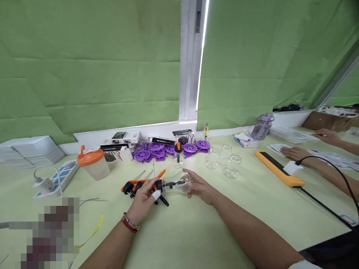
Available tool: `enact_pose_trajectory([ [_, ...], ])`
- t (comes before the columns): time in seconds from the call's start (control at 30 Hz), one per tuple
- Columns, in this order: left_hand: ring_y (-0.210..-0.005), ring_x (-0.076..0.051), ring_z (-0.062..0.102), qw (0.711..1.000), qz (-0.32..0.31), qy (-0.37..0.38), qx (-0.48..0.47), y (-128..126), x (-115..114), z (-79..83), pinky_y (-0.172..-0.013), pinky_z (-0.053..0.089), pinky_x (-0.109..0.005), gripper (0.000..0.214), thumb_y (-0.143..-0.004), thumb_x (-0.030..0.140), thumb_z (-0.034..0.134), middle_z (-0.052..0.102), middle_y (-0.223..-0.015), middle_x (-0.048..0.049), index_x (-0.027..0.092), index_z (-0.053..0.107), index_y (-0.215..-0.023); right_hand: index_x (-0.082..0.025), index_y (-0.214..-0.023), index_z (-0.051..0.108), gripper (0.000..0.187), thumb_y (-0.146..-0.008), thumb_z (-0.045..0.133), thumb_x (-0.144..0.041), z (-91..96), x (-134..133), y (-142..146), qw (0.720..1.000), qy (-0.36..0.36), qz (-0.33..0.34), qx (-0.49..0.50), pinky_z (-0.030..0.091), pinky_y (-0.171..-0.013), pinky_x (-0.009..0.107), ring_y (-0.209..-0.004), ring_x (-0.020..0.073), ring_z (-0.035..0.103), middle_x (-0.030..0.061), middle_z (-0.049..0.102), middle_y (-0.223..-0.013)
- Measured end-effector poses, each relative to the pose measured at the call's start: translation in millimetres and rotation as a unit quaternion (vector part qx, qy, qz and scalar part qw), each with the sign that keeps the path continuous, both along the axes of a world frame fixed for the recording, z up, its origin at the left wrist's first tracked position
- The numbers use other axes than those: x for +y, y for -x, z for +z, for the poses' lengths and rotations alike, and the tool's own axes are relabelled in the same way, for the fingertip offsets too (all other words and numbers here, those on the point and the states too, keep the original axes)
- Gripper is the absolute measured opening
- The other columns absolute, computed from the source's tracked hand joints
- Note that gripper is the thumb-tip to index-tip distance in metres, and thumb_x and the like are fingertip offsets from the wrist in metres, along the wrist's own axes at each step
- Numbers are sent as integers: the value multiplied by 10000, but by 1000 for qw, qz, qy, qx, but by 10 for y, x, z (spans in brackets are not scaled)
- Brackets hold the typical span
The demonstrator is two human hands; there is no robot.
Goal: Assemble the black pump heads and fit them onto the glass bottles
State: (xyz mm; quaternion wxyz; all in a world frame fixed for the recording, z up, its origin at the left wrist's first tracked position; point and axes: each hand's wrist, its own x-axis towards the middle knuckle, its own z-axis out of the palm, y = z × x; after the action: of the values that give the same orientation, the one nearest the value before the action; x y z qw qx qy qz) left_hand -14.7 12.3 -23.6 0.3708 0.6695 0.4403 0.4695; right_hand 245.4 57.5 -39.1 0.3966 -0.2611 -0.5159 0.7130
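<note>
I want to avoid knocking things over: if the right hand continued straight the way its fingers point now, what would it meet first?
The right hand points left, already on the clear glass cup. Beyond that, it would probably meet the left hand holding the orange-black pump tool; depth is unclear.

The cup (183,184) is clear, glossy glass or plastic. The pump (146,185) is matt black and orange plastic with a bare metal rod. The wheels (157,150) are smooth purple plastic. The table (196,231) is smooth and matt; the blinds (89,74) look like cloth.
</note>
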Motion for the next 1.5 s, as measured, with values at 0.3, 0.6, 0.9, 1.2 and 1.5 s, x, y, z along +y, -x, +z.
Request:
enact_pose_trajectory([
  [0.3,-1162,-220,519,1000,-20,5,5,8,-12,-7,-1027,395,-417,413,-836,254,556,591,-1225,-88,216,549,-1248,-239,-1263,410,529,-816,603,-444,-17,46,22,998,5,0,-55,438,-467,238,-566,136,614,30,626,-868],
  [0.6,-1166,-223,506,999,-27,-8,23,-20,-42,34,-1030,387,-427,378,-857,251,534,578,-1214,-98,220,553,-1233,-220,-1214,454,483,-849,510,-530,18,29,36,996,10,-9,-91,334,-387,194,-437,79,494,22,641,-779],
  [0.9,-1135,-222,515,998,-22,-21,55,-30,-63,75,-1001,417,-413,376,-851,258,529,571,-1206,-83,241,580,-1223,-214,-1158,485,457,-855,478,-556,-21,46,39,995,9,-15,-103,291,-368,188,-415,75,445,18,642,-725],
  [1.2,-1143,-226,507,997,-7,-36,68,-55,-72,95,-989,431,-405,371,-849,257,517,574,-1182,-93,222,586,-1212,-211,-1202,461,517,-859,426,-597,-25,48,61,993,7,-13,-116,308,-368,191,-412,78,447,18,632,-733],
  [1.5,-1102,-218,523,982,33,-106,152,-4,-55,-89,-897,500,-373,466,-872,272,477,478,-1211,-103,260,470,-1338,-319,-1420,337,617,-849,527,-455,114,-130,40,837,-410,-186,-311,424,-944,455,-1218,291,436,90,357,-1448],
])
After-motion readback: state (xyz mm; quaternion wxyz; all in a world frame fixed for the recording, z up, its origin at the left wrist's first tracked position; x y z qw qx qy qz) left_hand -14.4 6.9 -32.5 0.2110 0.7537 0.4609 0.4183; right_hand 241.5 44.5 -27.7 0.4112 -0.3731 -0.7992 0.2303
